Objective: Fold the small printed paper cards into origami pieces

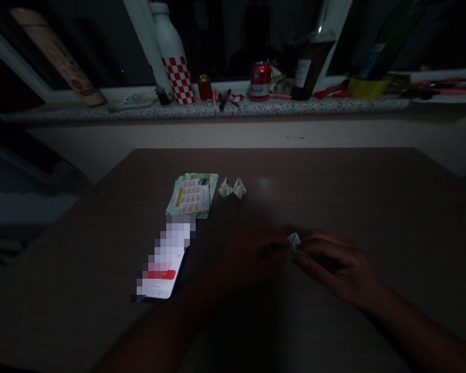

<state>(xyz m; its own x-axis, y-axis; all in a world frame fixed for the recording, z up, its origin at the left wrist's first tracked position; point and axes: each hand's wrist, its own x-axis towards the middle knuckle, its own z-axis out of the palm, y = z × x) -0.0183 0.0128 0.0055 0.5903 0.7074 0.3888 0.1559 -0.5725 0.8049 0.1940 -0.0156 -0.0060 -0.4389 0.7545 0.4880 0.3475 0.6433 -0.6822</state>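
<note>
In the dim head view, a small folded piece of paper (294, 240) with a pale top is held just above the table between my hands. The thumb and fingers of my right hand (344, 264) pinch it from the right. My left hand (252, 251) is in deep shadow, with its fingertips closed at the paper's left edge. Beyond my left hand, two small pointed folded paper pieces (232, 188) sit side by side. Left of them lies a stack of printed paper cards (192, 196) with rows of small boxes.
A phone with a lit screen (163, 267) lies left of my left forearm. Behind the brown table (373, 191), a stone windowsill (140, 110) carries a white bottle with red checks (174, 57), a red can (260, 81), a dark bottle (308, 72) and a yellow container (367, 88).
</note>
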